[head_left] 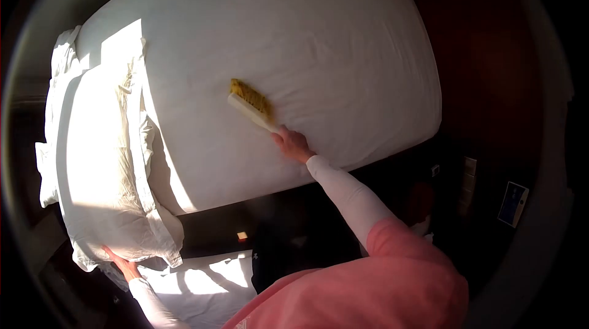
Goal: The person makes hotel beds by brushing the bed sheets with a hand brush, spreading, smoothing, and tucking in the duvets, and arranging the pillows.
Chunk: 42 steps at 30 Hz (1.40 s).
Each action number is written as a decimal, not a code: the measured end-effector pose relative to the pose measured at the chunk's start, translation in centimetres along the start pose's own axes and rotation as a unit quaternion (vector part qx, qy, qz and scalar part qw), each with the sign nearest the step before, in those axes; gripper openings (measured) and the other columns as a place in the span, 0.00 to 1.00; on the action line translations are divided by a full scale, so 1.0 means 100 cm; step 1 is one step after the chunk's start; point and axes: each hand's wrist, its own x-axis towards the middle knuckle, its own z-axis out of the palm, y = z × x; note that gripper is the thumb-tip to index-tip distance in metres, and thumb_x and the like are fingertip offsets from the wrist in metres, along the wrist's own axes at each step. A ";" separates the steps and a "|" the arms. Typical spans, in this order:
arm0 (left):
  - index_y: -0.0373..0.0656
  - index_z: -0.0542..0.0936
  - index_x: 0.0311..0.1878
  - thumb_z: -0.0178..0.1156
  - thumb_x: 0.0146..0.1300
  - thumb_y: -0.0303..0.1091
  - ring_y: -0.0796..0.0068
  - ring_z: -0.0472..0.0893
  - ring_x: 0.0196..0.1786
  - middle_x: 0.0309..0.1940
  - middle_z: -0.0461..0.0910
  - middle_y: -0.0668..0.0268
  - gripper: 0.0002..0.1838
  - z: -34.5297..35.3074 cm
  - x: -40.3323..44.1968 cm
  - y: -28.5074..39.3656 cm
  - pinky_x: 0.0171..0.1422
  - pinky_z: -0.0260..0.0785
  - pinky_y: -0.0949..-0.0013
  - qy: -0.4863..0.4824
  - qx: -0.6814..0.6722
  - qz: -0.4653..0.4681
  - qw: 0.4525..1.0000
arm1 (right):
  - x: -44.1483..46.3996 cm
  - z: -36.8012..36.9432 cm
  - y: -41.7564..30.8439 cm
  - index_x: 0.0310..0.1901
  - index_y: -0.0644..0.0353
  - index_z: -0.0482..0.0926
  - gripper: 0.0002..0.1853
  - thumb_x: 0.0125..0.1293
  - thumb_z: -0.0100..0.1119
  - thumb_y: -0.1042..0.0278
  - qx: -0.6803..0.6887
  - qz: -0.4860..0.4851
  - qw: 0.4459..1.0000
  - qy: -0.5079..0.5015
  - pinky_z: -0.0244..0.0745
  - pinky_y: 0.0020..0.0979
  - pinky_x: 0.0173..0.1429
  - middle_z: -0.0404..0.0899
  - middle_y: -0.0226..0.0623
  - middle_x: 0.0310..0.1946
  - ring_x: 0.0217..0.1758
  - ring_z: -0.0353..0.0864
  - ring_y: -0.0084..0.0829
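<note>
My right hand [293, 144] is closed round the handle of a bed brush [246, 108] with a pale back and yellow bristles. Out over the middle of the bed, the brush is tilted with its bristles at the white sheet [343, 41]. At the lower left, my left hand [123, 264] grips the near edge of a white pillow [92, 169]; part of the fingers is hidden by the cloth. Bright sunlight falls across the pillow, and faint creases run through the sheet.
White bedding [208, 283] lies below the pillow, close to my left arm. A dark gap runs along the bed's near side, with a small pale square [242, 236] there. On the right is a framed dark-blue panel [513, 204].
</note>
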 end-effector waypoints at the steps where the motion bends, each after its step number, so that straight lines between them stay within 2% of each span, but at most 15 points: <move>1: 0.42 0.52 0.71 0.57 0.55 0.65 0.58 0.57 0.69 0.70 0.52 0.59 0.50 0.000 0.004 -0.001 0.71 0.51 0.54 -0.004 -0.020 -0.013 1.000 | -0.018 -0.013 0.041 0.37 0.61 0.66 0.17 0.68 0.47 0.52 0.032 0.034 0.996 0.077 0.70 0.50 0.31 0.77 0.50 0.22 0.28 0.76 0.56; 5: 0.43 0.53 0.71 0.56 0.55 0.66 0.57 0.58 0.69 0.69 0.54 0.60 0.49 0.046 -0.014 0.003 0.70 0.53 0.54 0.007 -0.040 0.022 0.999 | -0.131 -0.060 0.216 0.45 0.66 0.70 0.25 0.70 0.40 0.46 0.067 0.390 0.875 0.278 0.70 0.49 0.46 0.78 0.56 0.35 0.40 0.77 0.59; 8: 0.44 0.53 0.70 0.55 0.55 0.66 0.57 0.58 0.69 0.69 0.55 0.61 0.48 0.097 -0.059 0.003 0.70 0.54 0.54 0.012 -0.054 0.052 0.997 | -0.231 -0.128 0.284 0.54 0.65 0.69 0.28 0.71 0.37 0.46 0.317 0.641 0.648 0.261 0.72 0.37 0.29 0.78 0.46 0.37 0.32 0.79 0.37; 12: 0.45 0.53 0.70 0.54 0.56 0.67 0.57 0.58 0.68 0.69 0.56 0.62 0.48 0.204 -0.175 -0.042 0.70 0.56 0.53 -0.013 -0.127 0.025 0.991 | -0.266 -0.187 0.265 0.44 0.64 0.70 0.26 0.71 0.35 0.44 0.250 0.597 0.699 0.303 0.65 0.31 0.27 0.70 0.34 0.26 0.24 0.69 0.29; 14: 0.45 0.54 0.70 0.53 0.56 0.68 0.57 0.59 0.68 0.68 0.57 0.62 0.47 0.254 -0.258 -0.089 0.69 0.57 0.53 -0.039 -0.177 -0.047 0.982 | -0.245 -0.177 0.249 0.38 0.65 0.71 0.27 0.71 0.38 0.44 0.185 0.510 0.759 0.360 0.68 0.36 0.36 0.71 0.35 0.28 0.26 0.70 0.36; 15: 0.45 0.54 0.70 0.52 0.56 0.68 0.57 0.59 0.68 0.68 0.57 0.62 0.47 0.273 -0.301 -0.117 0.69 0.57 0.53 -0.054 -0.199 -0.095 0.974 | -0.227 -0.170 0.243 0.42 0.68 0.73 0.28 0.70 0.40 0.44 0.135 0.466 0.804 0.343 0.70 0.45 0.43 0.78 0.51 0.34 0.36 0.77 0.48; 17: 0.46 0.54 0.70 0.52 0.55 0.70 0.58 0.57 0.69 0.69 0.56 0.64 0.48 0.289 -0.385 -0.174 0.69 0.57 0.54 -0.150 -0.219 -0.226 0.937 | -0.171 -0.136 0.242 0.33 0.63 0.69 0.21 0.68 0.47 0.48 0.032 0.312 0.866 0.390 0.68 0.52 0.35 0.76 0.56 0.26 0.33 0.74 0.60; 18: 0.41 0.63 0.64 0.43 0.61 0.69 0.63 0.67 0.62 0.61 0.66 0.57 0.41 0.297 -0.423 -0.195 0.63 0.63 0.60 -0.131 -0.184 -0.314 0.922 | -0.137 -0.128 0.222 0.30 0.62 0.68 0.20 0.67 0.48 0.50 -0.005 0.276 0.891 0.361 0.67 0.53 0.30 0.75 0.53 0.20 0.27 0.74 0.60; 22: 0.42 0.75 0.35 0.53 0.66 0.53 0.79 0.71 0.24 0.22 0.75 0.66 0.21 0.252 -0.415 -0.213 0.27 0.59 0.72 -0.337 0.301 -0.185 0.873 | -0.008 -0.114 0.118 0.31 0.60 0.66 0.17 0.66 0.51 0.53 0.050 0.094 0.951 0.290 0.66 0.48 0.23 0.73 0.47 0.15 0.20 0.74 0.52; 25: 0.36 0.65 0.59 0.54 0.67 0.47 0.72 0.71 0.48 0.45 0.69 0.60 0.27 0.230 -0.299 -0.223 0.52 0.64 0.68 -0.068 0.385 0.179 0.903 | 0.055 -0.107 0.082 0.30 0.61 0.64 0.18 0.66 0.51 0.54 0.052 -0.031 0.970 0.234 0.69 0.45 0.24 0.75 0.45 0.16 0.21 0.76 0.48; 26: 0.35 0.59 0.65 0.57 0.64 0.51 0.64 0.69 0.53 0.53 0.67 0.55 0.36 0.217 -0.256 -0.231 0.57 0.62 0.62 0.035 0.494 0.206 0.844 | 0.071 -0.103 0.078 0.32 0.62 0.65 0.17 0.66 0.51 0.54 0.051 -0.045 0.979 0.194 0.70 0.45 0.26 0.76 0.46 0.17 0.22 0.77 0.49; 27: 0.41 0.56 0.69 0.55 0.61 0.60 0.63 0.65 0.61 0.63 0.62 0.57 0.42 0.205 -0.220 -0.236 0.61 0.60 0.60 0.011 0.378 -0.003 0.926 | 0.080 -0.101 0.078 0.33 0.62 0.65 0.17 0.67 0.50 0.55 0.041 -0.061 0.979 0.190 0.71 0.45 0.27 0.76 0.47 0.17 0.23 0.77 0.49; 30: 0.49 0.54 0.71 0.47 0.58 0.70 0.62 0.57 0.69 0.70 0.53 0.63 0.45 0.214 -0.197 -0.260 0.69 0.57 0.55 -0.244 0.003 -0.241 0.940 | 0.095 -0.116 0.116 0.33 0.61 0.65 0.16 0.66 0.51 0.55 -0.009 -0.014 0.986 0.165 0.72 0.45 0.27 0.76 0.46 0.16 0.22 0.78 0.48; 35: 0.49 0.55 0.70 0.43 0.59 0.71 0.63 0.58 0.69 0.69 0.55 0.64 0.45 0.210 -0.173 -0.281 0.69 0.57 0.59 -0.179 0.033 -0.177 0.967 | 0.059 -0.184 0.300 0.34 0.61 0.68 0.19 0.66 0.48 0.49 -0.013 0.287 0.901 0.324 0.72 0.52 0.32 0.78 0.51 0.24 0.28 0.78 0.55; 42: 0.39 0.55 0.68 0.52 0.62 0.59 0.66 0.62 0.66 0.66 0.62 0.62 0.41 0.280 -0.233 -0.216 0.70 0.55 0.64 -0.167 0.057 -0.156 0.972 | -0.224 -0.212 0.471 0.47 0.67 0.71 0.30 0.68 0.38 0.42 0.075 0.624 0.720 0.294 0.71 0.51 0.51 0.78 0.58 0.42 0.46 0.77 0.57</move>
